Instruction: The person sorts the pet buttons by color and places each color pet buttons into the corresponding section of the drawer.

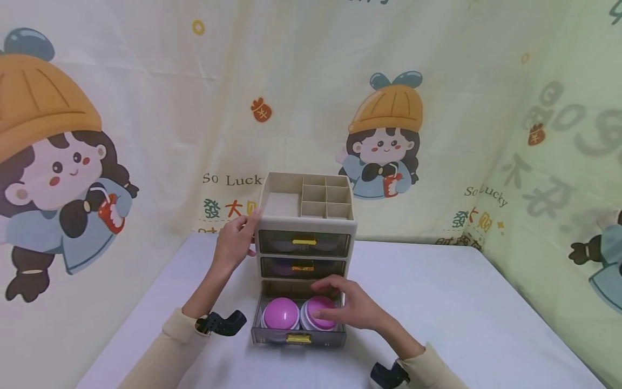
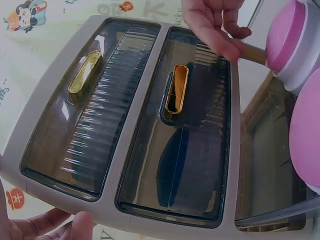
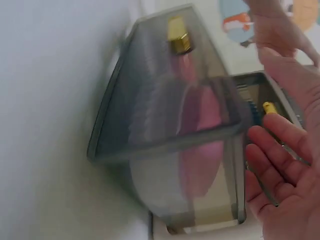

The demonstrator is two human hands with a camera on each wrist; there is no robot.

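Note:
A beige desktop drawer organizer (image 1: 305, 224) stands on the table, its bottom drawer (image 1: 264, 337) pulled out. Two white round jars with pink domed lids sit side by side in that drawer: the left jar (image 1: 281, 313) and the right jar (image 1: 316, 320). My right hand (image 1: 357, 305) is over the right jar with thumb and fingers spread apart; whether it touches the lid I cannot tell. At the organizer's upper left side, my left hand (image 1: 235, 240) rests its fingers against the wall. In the left wrist view, its fingertips (image 2: 82, 227) lie beside the frame.
Two upper drawers, the top drawer (image 1: 279, 243) and the middle drawer (image 1: 279, 267), are closed and have gold handles. The compartment tray (image 1: 282, 205) forms the organizer's top. White cloth covers the table (image 1: 413, 302). A printed curtain (image 1: 301, 65) hangs behind.

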